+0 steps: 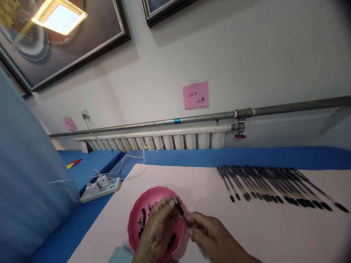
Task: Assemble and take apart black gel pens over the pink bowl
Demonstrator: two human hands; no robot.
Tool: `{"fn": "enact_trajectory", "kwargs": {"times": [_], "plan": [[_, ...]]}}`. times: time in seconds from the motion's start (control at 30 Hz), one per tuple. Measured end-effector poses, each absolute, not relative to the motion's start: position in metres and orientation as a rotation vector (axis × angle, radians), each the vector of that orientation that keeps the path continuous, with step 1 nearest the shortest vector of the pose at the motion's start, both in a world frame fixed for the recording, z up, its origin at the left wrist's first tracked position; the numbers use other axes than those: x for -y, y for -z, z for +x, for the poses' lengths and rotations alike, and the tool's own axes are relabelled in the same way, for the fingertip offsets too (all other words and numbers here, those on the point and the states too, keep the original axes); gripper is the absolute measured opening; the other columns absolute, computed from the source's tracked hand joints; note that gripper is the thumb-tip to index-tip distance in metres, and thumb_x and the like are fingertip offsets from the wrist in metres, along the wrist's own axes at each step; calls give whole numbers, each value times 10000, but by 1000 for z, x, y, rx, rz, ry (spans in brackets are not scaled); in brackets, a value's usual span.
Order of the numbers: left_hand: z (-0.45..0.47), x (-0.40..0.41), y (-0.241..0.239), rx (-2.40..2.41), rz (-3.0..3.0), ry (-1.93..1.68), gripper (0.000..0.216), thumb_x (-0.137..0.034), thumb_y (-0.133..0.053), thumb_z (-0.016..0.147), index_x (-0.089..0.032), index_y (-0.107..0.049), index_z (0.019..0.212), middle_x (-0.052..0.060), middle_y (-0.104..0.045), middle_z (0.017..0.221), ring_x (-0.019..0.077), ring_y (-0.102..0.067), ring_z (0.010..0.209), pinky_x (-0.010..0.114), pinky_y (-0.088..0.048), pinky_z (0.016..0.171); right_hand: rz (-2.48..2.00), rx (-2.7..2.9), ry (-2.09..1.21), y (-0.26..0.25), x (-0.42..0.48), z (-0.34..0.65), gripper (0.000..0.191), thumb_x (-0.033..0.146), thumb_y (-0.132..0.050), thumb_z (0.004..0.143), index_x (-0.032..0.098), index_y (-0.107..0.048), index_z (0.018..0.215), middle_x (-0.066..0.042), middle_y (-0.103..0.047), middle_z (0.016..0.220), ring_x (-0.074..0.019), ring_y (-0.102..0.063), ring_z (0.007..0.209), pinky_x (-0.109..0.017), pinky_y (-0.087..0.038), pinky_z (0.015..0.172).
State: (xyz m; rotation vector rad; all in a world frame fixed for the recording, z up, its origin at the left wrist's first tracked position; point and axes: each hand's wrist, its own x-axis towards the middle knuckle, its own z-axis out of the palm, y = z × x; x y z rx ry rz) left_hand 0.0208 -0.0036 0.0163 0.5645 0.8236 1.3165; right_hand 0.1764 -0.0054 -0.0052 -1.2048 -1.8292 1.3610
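Over the pink bowl, both hands hold one slim pen with a silvery tip and a black grip. My left hand is closed, thumb and finger pinching the pen near its tip. Lower down, my right hand has its fingers wrapped round the barrel, whose pale end shows below the hand. Inside the bowl lie small black parts, partly hidden by my left hand. To the right, several pens with black ends lie side by side in a slanted row.
Pink paper covers much of the blue table. A power strip with white plugs and cables sits at the left. Light blue cloth lies beside the bowl. A radiator and a pipe run along the wall behind.
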Motion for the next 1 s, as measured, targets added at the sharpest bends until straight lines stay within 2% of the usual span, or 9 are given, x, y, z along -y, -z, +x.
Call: {"fn": "enact_trajectory", "kwargs": {"times": [0.07,0.2,0.27,0.37,0.5,0.67,0.73,0.87,1.0], "plan": [[21,3,-15,-849,568,-1330,218,-285,-743,674,-134,-667,810,62,-673,799,150,-613,712,257,-486,651,-1204,1837,-1321,7,5,177,114,302,-512,801,211,-555,747,54,-494,578,-94,-422,528,-198,-291,495],[22,2,-11,-939,672,-1362,180,-255,-751,660,-134,-618,659,4,-609,592,98,-547,552,214,-448,565,-1197,1869,-1296,9,6,177,126,303,-504,803,200,-555,750,49,-503,609,-92,-419,550,-200,-289,508],[22,2,-12,-966,695,-1364,177,-238,-756,649,-130,-617,632,-8,-590,557,83,-527,522,195,-430,546,-1196,1879,-1312,7,6,177,114,287,-501,800,199,-552,750,49,-502,609,-91,-419,551,-199,-287,510],[22,4,-15,-942,700,-1352,155,-230,-755,645,-117,-651,671,21,-630,625,97,-562,577,195,-440,573,-1193,1884,-1358,4,5,177,83,254,-498,788,200,-544,744,52,-493,593,-90,-418,543,-201,-284,510],[24,6,-17,-919,641,-1339,272,-310,-729,677,-137,-670,878,90,-678,882,176,-622,760,271,-480,662,-1171,1873,-1338,5,4,178,89,259,-486,795,204,-541,752,53,-474,590,-90,-413,539,-204,-278,510],[24,3,-14,-940,700,-1354,182,-265,-735,670,-122,-624,646,53,-652,644,124,-590,612,213,-441,592,-1152,1893,-1347,10,4,178,75,247,-494,789,205,-549,759,52,-475,595,-91,-406,542,-204,-281,513],[23,3,-13,-899,704,-1342,153,-240,-724,683,-113,-640,671,64,-659,672,132,-599,646,222,-450,622,-1157,1904,-1347,10,4,178,70,240,-500,783,204,-555,760,51,-484,602,-93,-404,547,-205,-285,516],[23,4,-14,-853,610,-1301,221,-269,-709,705,-132,-671,873,89,-677,873,188,-627,794,303,-482,719,-1152,1898,-1315,10,4,178,77,247,-501,786,202,-557,757,47,-495,623,-96,-411,563,-207,-291,525],[24,5,-12,-899,648,-1325,144,-239,-742,664,-128,-654,691,52,-664,684,146,-614,658,242,-466,628,-1171,1889,-1315,10,5,177,91,263,-497,793,205,-549,747,49,-489,606,-93,-412,546,-206,-282,512]]}}
